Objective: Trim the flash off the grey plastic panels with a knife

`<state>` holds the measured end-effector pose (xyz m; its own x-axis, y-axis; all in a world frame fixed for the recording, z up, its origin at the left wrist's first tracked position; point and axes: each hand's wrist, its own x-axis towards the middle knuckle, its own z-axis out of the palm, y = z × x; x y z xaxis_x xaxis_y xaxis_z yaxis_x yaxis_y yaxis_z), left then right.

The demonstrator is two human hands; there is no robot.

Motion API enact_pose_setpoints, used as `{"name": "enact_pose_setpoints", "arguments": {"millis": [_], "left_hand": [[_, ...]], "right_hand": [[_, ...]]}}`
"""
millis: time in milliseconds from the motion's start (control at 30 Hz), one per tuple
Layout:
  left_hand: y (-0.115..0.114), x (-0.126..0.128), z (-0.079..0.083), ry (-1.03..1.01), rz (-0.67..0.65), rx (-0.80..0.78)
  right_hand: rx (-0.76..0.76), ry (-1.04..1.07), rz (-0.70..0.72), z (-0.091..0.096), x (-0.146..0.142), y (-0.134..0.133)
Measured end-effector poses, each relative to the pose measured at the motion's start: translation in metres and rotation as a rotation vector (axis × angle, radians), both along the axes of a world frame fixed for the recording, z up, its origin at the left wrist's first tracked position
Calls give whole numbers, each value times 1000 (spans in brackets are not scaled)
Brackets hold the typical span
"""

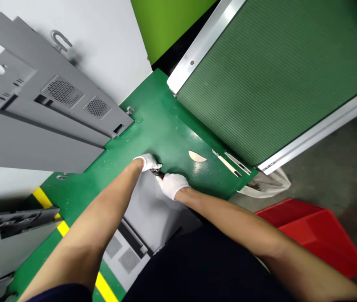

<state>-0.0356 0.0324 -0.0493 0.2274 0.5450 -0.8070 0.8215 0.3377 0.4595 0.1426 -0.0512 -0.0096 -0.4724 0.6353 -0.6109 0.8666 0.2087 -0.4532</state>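
Grey panel (148, 209) edge under both gloved hands' fingers (153, 161).

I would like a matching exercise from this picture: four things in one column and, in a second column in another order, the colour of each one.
Things:
1. grey panel under the left hand and right hand
2. bin on the floor to the right
3. floor stripe
4. gloves on both hands

Colours:
A. yellow
B. white
C. grey
D. red

Pairs: 1-C, 2-D, 3-A, 4-B
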Motion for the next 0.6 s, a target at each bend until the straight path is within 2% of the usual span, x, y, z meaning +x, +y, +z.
{"name": "enact_pose_setpoints", "arguments": {"millis": [67, 233, 300, 367, 433, 500, 600], "left_hand": [[-12, -3, 9, -68, 74, 23], [-54, -27, 32, -293, 461, 206], [-62, -31, 35, -275, 511, 263], [-63, -29, 35, -275, 505, 287], [-60, -25, 35, -296, 443, 286], [-56, -22, 33, -291, 316, 280], [-53, -23, 27, -160, 152, 329]], "right_hand": [[-52, -2, 10, -4, 3, 4], [-176, -2, -19, -9, 8, 9], [-205, -12, -46, -7, 7, 10], [-243, -26, -74, -5, 6, 10], [-249, -27, -85, -2, 6, 9], [-207, -30, -87, 0, 6, 8], [-148, -42, -88, 2, 6, 7]]}}
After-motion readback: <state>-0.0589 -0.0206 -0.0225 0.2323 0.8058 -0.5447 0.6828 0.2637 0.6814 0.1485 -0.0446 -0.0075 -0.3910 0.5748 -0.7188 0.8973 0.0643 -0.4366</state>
